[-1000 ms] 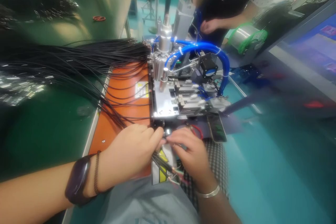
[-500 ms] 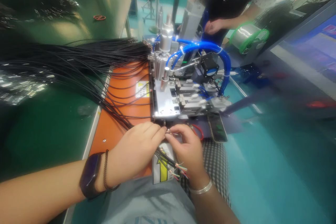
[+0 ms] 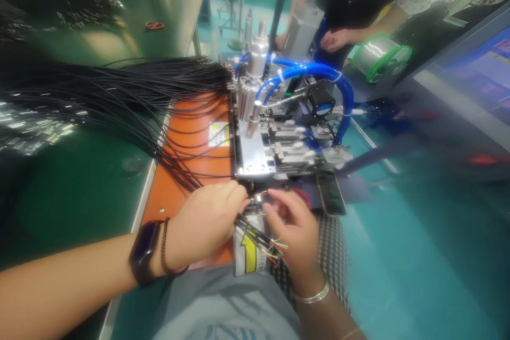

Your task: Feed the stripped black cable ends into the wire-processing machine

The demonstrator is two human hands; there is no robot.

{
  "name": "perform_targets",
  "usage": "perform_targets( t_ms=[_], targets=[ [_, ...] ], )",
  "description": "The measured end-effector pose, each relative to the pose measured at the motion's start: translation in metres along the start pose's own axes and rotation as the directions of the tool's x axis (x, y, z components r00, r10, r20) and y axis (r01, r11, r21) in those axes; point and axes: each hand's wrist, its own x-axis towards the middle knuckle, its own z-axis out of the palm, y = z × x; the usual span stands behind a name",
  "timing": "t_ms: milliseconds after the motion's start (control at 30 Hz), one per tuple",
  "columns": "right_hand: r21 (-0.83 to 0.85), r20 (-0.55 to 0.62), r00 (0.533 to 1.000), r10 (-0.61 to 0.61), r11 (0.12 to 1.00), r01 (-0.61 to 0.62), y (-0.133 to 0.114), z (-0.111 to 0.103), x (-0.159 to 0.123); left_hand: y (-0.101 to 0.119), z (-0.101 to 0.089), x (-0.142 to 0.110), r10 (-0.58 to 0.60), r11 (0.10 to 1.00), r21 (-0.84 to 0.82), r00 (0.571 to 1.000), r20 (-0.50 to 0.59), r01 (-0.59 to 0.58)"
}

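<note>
My left hand (image 3: pixel 211 210) is closed around several black cables (image 3: pixel 247 227). Their stripped ends, with thin coloured wires (image 3: pixel 274 249), stick out below its fingers towards my right hand. Just right of my left fingertips, a small silvery metal piece (image 3: pixel 258 198) sits at the front of the machine. Thin wires lie along its top. My right hand (image 3: pixel 295 228) is beside that piece, thumb and index finger apart, with nothing clearly gripped between them. The index fingertip is close to the thin wires; whether it touches them I cannot tell.
A machine (image 3: pixel 255 156) with blue air hoses (image 3: pixel 345 95) stands ahead on an orange bench top (image 3: pixel 199 133). Many black cables (image 3: pixel 151 82) trail off left. A phone (image 3: pixel 330 194) lies at the right. Another person's hand (image 3: pixel 337 40) is behind, near a green-rimmed spool (image 3: pixel 380 56).
My right thumb and index finger have parted and drawn slightly right, uncovering the small metal piece. My left hand still holds the cables. The view has shifted a little.
</note>
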Motion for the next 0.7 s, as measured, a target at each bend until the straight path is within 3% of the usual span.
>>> perform_targets(
  t_ms=[133, 200, 300, 367, 533, 700],
  targets=[
    [-0.067, 0.131, 0.985, -0.114, 0.990, 0.124, -0.0048, 0.0008, 0.0017, -0.0007, -0.0016, 0.0002, -0.005, 1.000, 0.020, 1.000, -0.005, 0.005],
    [-0.078, 0.171, 0.981, -0.095, 0.991, 0.109, -0.0060, 0.0020, 0.0026, -0.0010, -0.0019, 0.0001, 0.005, 1.000, 0.031, 1.000, -0.017, -0.005],
    [-0.051, 0.068, 0.996, 0.052, 0.998, -0.048, -0.0066, 0.0043, 0.0031, -0.0005, -0.0026, -0.0003, 0.016, 0.999, 0.043, 1.000, -0.020, -0.015],
    [-0.031, 0.033, 0.996, 0.085, 0.996, -0.084, -0.0071, 0.0055, 0.0030, 0.0001, -0.0032, -0.0006, 0.022, 0.998, 0.051, 1.000, -0.013, -0.021],
    [-0.003, 0.134, 0.991, 0.005, 1.000, -0.004, -0.0086, 0.0068, 0.0028, -0.0003, -0.0026, -0.0013, 0.047, 0.997, 0.062, 0.999, -0.004, -0.047],
    [-0.045, 0.138, 0.989, -0.051, 0.997, 0.058, -0.0055, 0.0044, 0.0085, 0.0002, -0.0046, -0.0028, 0.071, 0.997, 0.002, 0.991, 0.114, -0.072]
  ],
)
